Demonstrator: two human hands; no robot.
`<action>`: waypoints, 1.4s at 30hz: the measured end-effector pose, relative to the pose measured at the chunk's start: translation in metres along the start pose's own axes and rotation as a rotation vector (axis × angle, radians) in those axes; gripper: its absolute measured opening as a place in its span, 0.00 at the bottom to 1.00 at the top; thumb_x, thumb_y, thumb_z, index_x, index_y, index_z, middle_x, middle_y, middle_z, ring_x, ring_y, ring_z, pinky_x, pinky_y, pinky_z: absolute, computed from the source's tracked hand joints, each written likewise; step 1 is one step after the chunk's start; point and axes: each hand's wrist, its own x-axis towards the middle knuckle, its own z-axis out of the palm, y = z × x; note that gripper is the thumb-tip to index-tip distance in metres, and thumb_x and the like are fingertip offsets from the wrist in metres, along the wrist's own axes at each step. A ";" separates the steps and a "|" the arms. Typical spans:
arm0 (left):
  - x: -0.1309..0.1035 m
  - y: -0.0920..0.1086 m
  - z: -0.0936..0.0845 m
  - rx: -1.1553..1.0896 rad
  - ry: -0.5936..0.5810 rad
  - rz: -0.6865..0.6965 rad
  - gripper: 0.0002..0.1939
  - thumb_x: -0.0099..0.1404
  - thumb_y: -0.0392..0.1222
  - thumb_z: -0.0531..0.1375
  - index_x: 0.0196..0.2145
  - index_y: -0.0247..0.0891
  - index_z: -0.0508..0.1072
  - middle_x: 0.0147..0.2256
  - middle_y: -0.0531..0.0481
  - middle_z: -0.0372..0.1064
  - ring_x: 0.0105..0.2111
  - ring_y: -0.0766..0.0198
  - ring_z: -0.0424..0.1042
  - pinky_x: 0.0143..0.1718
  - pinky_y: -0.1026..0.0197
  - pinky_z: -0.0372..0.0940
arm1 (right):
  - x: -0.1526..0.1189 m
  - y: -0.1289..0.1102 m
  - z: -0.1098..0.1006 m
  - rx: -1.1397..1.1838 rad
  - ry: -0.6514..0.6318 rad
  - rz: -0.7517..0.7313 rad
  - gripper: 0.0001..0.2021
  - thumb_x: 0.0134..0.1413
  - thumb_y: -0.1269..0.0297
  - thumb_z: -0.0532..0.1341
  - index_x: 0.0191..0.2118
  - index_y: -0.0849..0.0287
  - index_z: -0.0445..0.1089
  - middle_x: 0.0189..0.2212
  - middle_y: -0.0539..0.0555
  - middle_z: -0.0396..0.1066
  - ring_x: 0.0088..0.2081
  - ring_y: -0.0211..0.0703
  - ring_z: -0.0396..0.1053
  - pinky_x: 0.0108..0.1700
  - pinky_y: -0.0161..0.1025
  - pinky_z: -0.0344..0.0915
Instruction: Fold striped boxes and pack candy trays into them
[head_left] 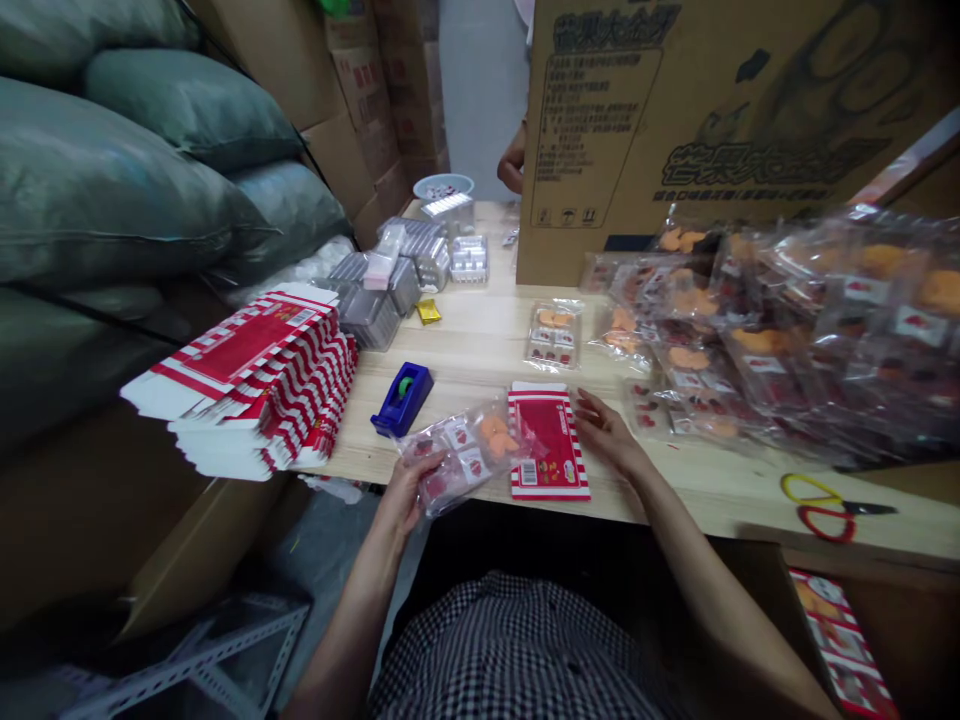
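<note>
Gripping a clear packet (465, 455) by its near-left end, the left hand (405, 490) works at the front edge of a pale wooden table (480, 350), where bare wood stretches beyond a red-and-white carton (551, 445) and rightward toward the scissors (832, 508). A blue tape dispenser (403, 400) bounds the space on the left; a heap of filled packets (750, 340) bounds it on the right. The carton lies flat, its near end close to the table edge, between the hands. The right hand (607, 435), open with fingers loosely bent, is at its right side; contact is unclear. The packet extends from the left hand toward the carton, overlapping its left edge in view. Its long axis slants away to the right, orange pieces at the far end; the carton's long axis points away from the wearer.
</note>
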 end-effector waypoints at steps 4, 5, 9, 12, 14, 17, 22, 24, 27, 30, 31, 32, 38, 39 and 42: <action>-0.008 -0.001 -0.002 -0.053 0.005 -0.035 0.22 0.53 0.28 0.67 0.47 0.33 0.74 0.37 0.43 0.80 0.34 0.56 0.81 0.41 0.57 0.76 | -0.045 0.004 0.032 -0.480 0.092 -0.325 0.31 0.59 0.54 0.60 0.66 0.52 0.57 0.68 0.59 0.52 0.70 0.56 0.46 0.69 0.61 0.43; -0.010 0.000 -0.003 -0.066 0.000 -0.041 0.22 0.54 0.29 0.66 0.48 0.33 0.74 0.38 0.43 0.80 0.35 0.55 0.81 0.42 0.57 0.76 | -0.055 0.007 0.042 -0.576 0.087 -0.348 0.31 0.61 0.53 0.59 0.68 0.50 0.55 0.69 0.59 0.49 0.71 0.57 0.43 0.69 0.63 0.41; -0.017 0.008 -0.007 -0.105 0.017 0.020 0.20 0.55 0.30 0.66 0.47 0.35 0.74 0.41 0.44 0.80 0.37 0.55 0.81 0.44 0.56 0.76 | -0.073 0.026 0.061 -0.840 -0.017 -0.263 0.37 0.56 0.50 0.64 0.69 0.43 0.50 0.73 0.57 0.36 0.72 0.64 0.30 0.65 0.73 0.35; -0.020 0.014 -0.009 -0.105 0.069 0.114 0.22 0.54 0.29 0.67 0.47 0.35 0.74 0.41 0.45 0.80 0.37 0.57 0.80 0.44 0.58 0.76 | -0.075 0.031 0.040 -0.966 -0.137 -0.262 0.36 0.53 0.52 0.68 0.66 0.42 0.57 0.73 0.55 0.35 0.72 0.66 0.26 0.65 0.74 0.29; -0.021 0.016 -0.009 -0.092 0.080 0.137 0.25 0.53 0.29 0.68 0.49 0.37 0.73 0.41 0.46 0.80 0.37 0.58 0.80 0.44 0.59 0.75 | -0.077 0.027 0.015 -0.981 -0.246 -0.256 0.34 0.53 0.55 0.68 0.65 0.40 0.59 0.73 0.53 0.38 0.72 0.65 0.24 0.64 0.75 0.26; -0.022 0.017 -0.007 -0.068 0.069 0.171 0.28 0.52 0.30 0.69 0.52 0.39 0.71 0.42 0.48 0.79 0.38 0.59 0.80 0.44 0.60 0.75 | -0.085 0.014 -0.015 -0.965 -0.330 -0.206 0.30 0.53 0.59 0.67 0.62 0.36 0.63 0.72 0.49 0.40 0.71 0.66 0.24 0.62 0.77 0.23; -0.022 0.013 0.011 0.023 0.110 0.299 0.31 0.52 0.35 0.71 0.54 0.43 0.70 0.42 0.51 0.79 0.39 0.60 0.80 0.41 0.63 0.75 | -0.088 0.014 0.002 -0.973 -0.007 -0.141 0.46 0.49 0.46 0.67 0.70 0.43 0.45 0.73 0.58 0.31 0.71 0.68 0.24 0.64 0.74 0.27; -0.020 0.011 0.018 0.110 0.108 0.370 0.32 0.53 0.36 0.71 0.55 0.46 0.69 0.44 0.50 0.78 0.43 0.59 0.79 0.43 0.63 0.73 | -0.083 0.023 0.021 -0.985 0.058 -0.132 0.55 0.44 0.45 0.69 0.72 0.45 0.36 0.73 0.61 0.28 0.71 0.71 0.26 0.64 0.74 0.28; -0.013 0.007 0.022 0.285 0.080 0.431 0.27 0.56 0.33 0.69 0.53 0.43 0.72 0.49 0.46 0.76 0.53 0.56 0.73 0.51 0.62 0.69 | -0.077 0.036 0.035 -1.043 0.075 -0.178 0.57 0.43 0.54 0.70 0.72 0.48 0.33 0.73 0.64 0.29 0.70 0.75 0.30 0.64 0.74 0.28; -0.007 0.002 0.016 0.492 -0.043 0.454 0.18 0.55 0.28 0.66 0.44 0.40 0.79 0.52 0.43 0.74 0.61 0.54 0.65 0.61 0.58 0.61 | -0.076 0.041 0.024 -1.099 0.047 -0.216 0.55 0.43 0.61 0.68 0.72 0.51 0.34 0.71 0.68 0.33 0.70 0.74 0.33 0.64 0.73 0.28; -0.005 0.000 0.013 0.573 -0.114 0.466 0.17 0.55 0.28 0.66 0.43 0.41 0.80 0.53 0.43 0.73 0.62 0.54 0.63 0.64 0.57 0.57 | -0.076 0.041 0.015 -1.110 0.020 -0.211 0.54 0.43 0.62 0.67 0.72 0.52 0.35 0.71 0.69 0.34 0.70 0.73 0.34 0.64 0.73 0.29; -0.004 -0.002 0.009 0.657 -0.188 0.481 0.17 0.56 0.28 0.66 0.43 0.42 0.80 0.54 0.43 0.73 0.63 0.54 0.62 0.66 0.56 0.52 | -0.077 0.040 0.006 -1.118 -0.011 -0.203 0.54 0.42 0.62 0.67 0.72 0.51 0.35 0.71 0.69 0.34 0.71 0.73 0.33 0.64 0.74 0.28; -0.002 -0.011 -0.014 1.171 -0.473 0.617 0.24 0.61 0.45 0.66 0.55 0.48 0.73 0.61 0.43 0.65 0.68 0.49 0.49 0.69 0.42 0.31 | -0.077 0.028 -0.033 -1.114 -0.160 -0.169 0.52 0.42 0.64 0.65 0.71 0.47 0.37 0.72 0.64 0.32 0.72 0.66 0.28 0.65 0.71 0.28; -0.003 -0.011 -0.017 1.251 -0.492 0.630 0.31 0.58 0.49 0.68 0.58 0.47 0.70 0.63 0.42 0.62 0.69 0.46 0.46 0.68 0.40 0.28 | -0.076 0.026 -0.034 -1.108 -0.173 -0.150 0.53 0.42 0.61 0.67 0.71 0.48 0.38 0.72 0.64 0.31 0.72 0.66 0.28 0.66 0.70 0.27; -0.005 -0.009 -0.021 1.395 -0.498 0.635 0.45 0.51 0.57 0.71 0.64 0.47 0.63 0.68 0.41 0.51 0.70 0.41 0.38 0.67 0.36 0.26 | -0.071 0.024 -0.029 -1.093 -0.150 -0.098 0.54 0.40 0.50 0.70 0.71 0.51 0.41 0.72 0.66 0.26 0.71 0.69 0.24 0.65 0.71 0.24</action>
